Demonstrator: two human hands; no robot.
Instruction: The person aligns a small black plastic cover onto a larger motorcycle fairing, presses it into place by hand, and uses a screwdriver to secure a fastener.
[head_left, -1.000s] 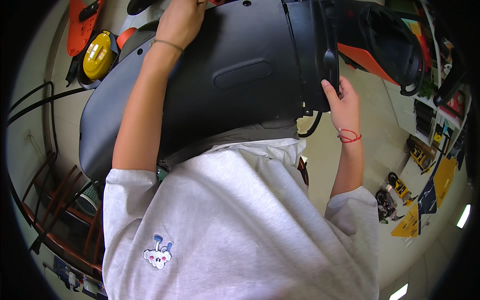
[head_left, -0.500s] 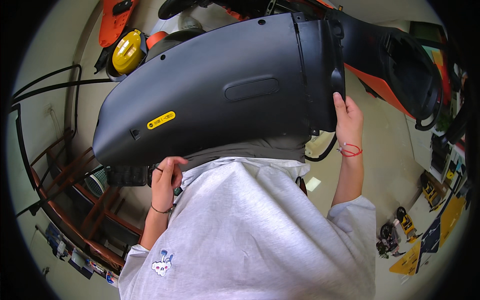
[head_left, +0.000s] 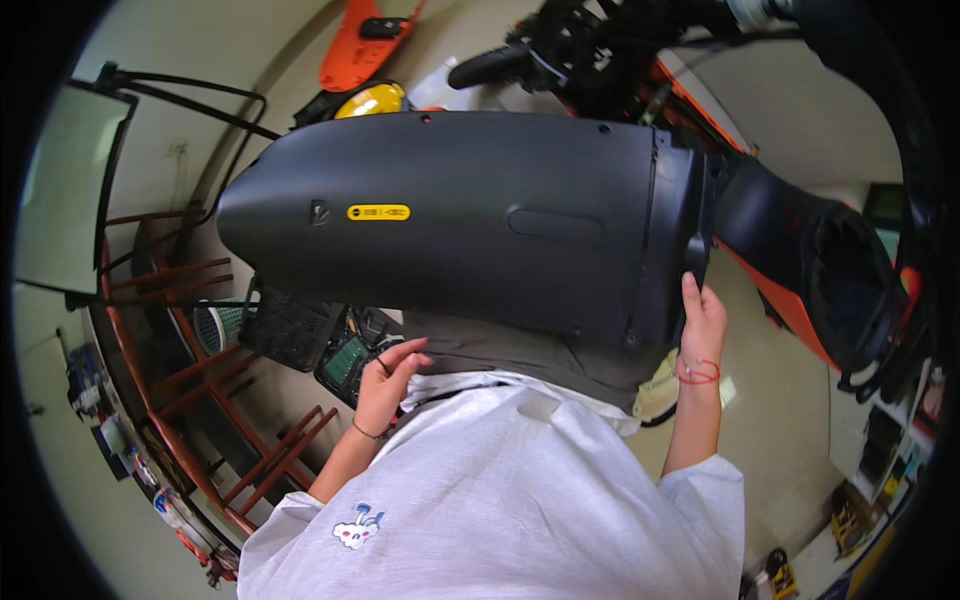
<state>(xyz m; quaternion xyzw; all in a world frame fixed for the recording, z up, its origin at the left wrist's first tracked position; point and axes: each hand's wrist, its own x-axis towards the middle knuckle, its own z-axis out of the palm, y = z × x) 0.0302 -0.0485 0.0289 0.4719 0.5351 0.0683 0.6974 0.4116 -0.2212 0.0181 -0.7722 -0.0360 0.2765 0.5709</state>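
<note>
Gripping right hand (head_left: 703,322) on smooth, curved black plastic panel (head_left: 470,215)

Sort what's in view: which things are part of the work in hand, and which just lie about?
In hand: large black plastic scooter panel; right hand at its right edge; left hand free below it.
Lying about: yellow helmet; orange body panel; wooden rack; black crate.

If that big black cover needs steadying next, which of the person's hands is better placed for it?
The right hand, probably: it already grips the rear edge of the black scooter panel. The left hand hangs below the panel near the shirt, fingers loosely curled, not touching it, so it would have to reach up first.
</note>
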